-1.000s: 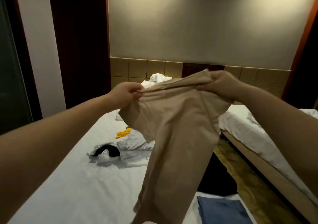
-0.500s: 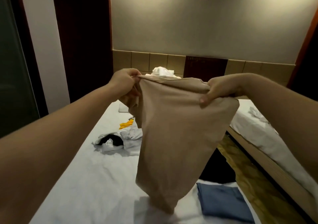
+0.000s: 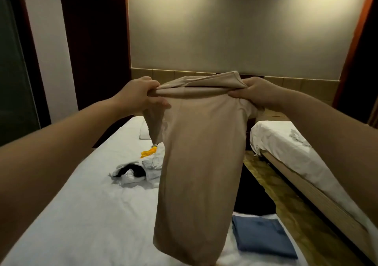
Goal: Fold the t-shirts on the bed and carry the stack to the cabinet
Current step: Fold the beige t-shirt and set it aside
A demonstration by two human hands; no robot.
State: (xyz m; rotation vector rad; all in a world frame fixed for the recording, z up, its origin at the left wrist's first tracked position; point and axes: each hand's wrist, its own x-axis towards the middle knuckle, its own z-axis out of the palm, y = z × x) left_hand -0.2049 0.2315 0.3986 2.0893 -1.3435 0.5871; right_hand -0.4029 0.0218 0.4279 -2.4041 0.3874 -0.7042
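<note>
Nearest to the person, below the right hand (image 3: pixel 258 94), a blue folded t-shirt (image 3: pixel 263 237) lies flat on the white bed (image 3: pixel 81 214). Just behind it is a dark cloth (image 3: pixel 252 201); it cannot be told what this is.

Between both hands hangs a beige t-shirt (image 3: pixel 200 163). Its lower edge is just above the sheet, or perhaps touching it. The left hand (image 3: pixel 139 94) grasps one end of the bunched top edge with curled fingers, and the right hand pinches the other end in the same way. The shirt hangs long and narrow, so it seems to be doubled lengthwise already.

Below and beyond the left hand, a loose pile of clothes (image 3: pixel 141 168) in white, black and yellow waits on the bed. Further away is a pillow (image 3: pixel 143 133), and to the outer side of the right hand stands a second bed (image 3: pixel 290 149).

The step in hand appears to be the folding of the beige shirt, early in the task. The next move probably calls for lowering it flat on the sheet, keeping the top edge level, then folding it across and placing it on the blue one. No cabinet can be identified here.
</note>
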